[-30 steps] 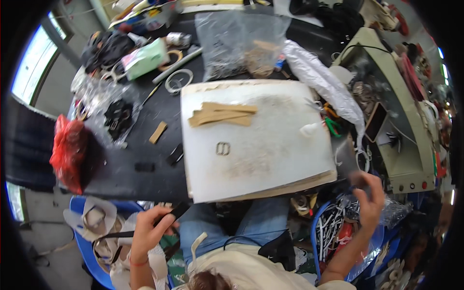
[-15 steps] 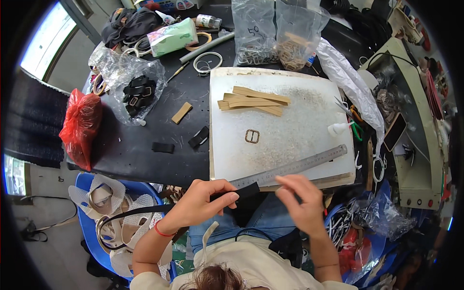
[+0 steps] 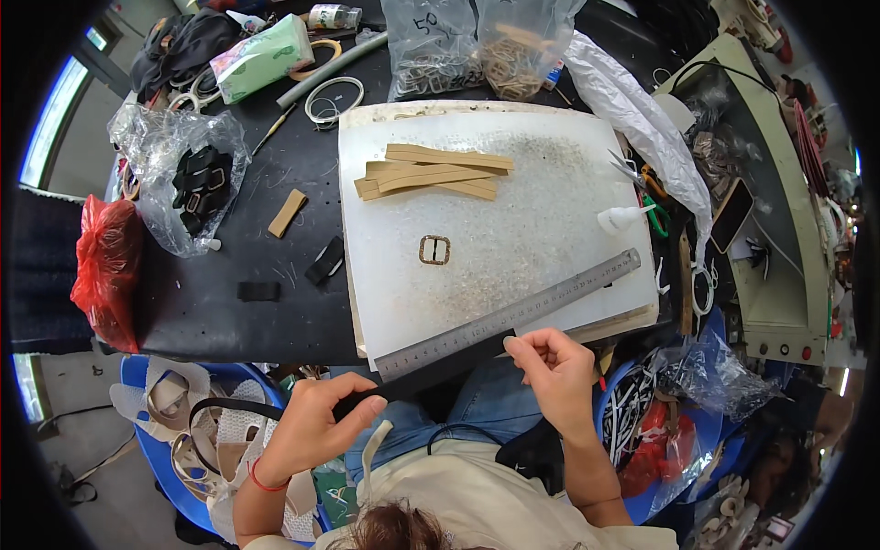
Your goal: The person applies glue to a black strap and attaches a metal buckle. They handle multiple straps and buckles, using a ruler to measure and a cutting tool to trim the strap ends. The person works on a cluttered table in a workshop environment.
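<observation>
A black strap (image 3: pixel 449 360) is stretched between my two hands along the near edge of a white board (image 3: pixel 550 211). My left hand (image 3: pixel 312 417) grips it between thumb and fingers, and the strap's tail trails left over a blue tub. My right hand (image 3: pixel 557 371) pinches the strap's other end. Right beside the strap, on the board, lies a steel ruler (image 3: pixel 513 314), slanting up to the right. A square, patterned brown buckle (image 3: pixel 434 249) rests at the board's middle left. Beyond it is a loose pile of tan strips (image 3: pixel 435 174).
Scissors (image 3: pixel 654 188) and a white squeeze bottle (image 3: pixel 623 218) sit at the board's right edge. Bags of buckles (image 3: pixel 518 69) stand behind it. Short black and tan pieces (image 3: pixel 288 214) lie to the left. Blue tubs (image 3: pixel 137 371) flank my lap.
My right hand has come down and taken the strap's end. My left hand has moved left and down, drawing the strap out beside the ruler. The whole view has shifted slightly.
</observation>
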`<state>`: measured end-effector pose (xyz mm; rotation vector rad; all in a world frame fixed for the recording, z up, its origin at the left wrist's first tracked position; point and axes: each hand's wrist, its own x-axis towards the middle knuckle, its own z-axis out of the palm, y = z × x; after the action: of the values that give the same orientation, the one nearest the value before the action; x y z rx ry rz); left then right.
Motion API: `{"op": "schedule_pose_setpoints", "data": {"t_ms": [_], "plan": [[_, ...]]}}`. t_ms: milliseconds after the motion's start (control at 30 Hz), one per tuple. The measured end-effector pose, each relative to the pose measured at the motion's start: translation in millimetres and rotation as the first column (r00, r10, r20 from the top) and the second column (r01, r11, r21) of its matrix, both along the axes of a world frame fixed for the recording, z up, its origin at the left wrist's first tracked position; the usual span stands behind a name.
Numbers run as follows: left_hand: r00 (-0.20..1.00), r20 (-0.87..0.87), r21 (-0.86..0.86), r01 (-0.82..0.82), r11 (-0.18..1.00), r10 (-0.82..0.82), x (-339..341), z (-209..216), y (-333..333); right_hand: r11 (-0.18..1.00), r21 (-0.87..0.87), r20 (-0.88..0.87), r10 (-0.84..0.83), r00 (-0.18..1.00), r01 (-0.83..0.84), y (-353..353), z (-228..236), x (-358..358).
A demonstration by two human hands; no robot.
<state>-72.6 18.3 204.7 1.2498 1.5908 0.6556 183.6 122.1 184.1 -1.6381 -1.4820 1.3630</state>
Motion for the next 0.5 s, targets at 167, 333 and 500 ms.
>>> {"op": "schedule_pose_setpoints", "data": {"t_ms": [167, 333, 500], "plan": [[0.996, -0.082, 0.068, -0.026, 0.997, 0.031, 5, 4, 6, 0.997, 0.082, 0.079, -0.011, 0.997, 0.005, 1, 6, -11], [0.99, -0.137, 0.065, -0.021, 0.998, 0.03, 4, -1, 5, 0.999, 0.049, 0.123, -0.03, 0.992, 0.024, 4, 5, -17], [0.977, -0.205, 0.11, -0.043, 0.993, 0.065, 6, -3, 0, 0.998, 0.029, 0.144, -0.063, 0.988, 0.059, 2, 7, -22]]}}
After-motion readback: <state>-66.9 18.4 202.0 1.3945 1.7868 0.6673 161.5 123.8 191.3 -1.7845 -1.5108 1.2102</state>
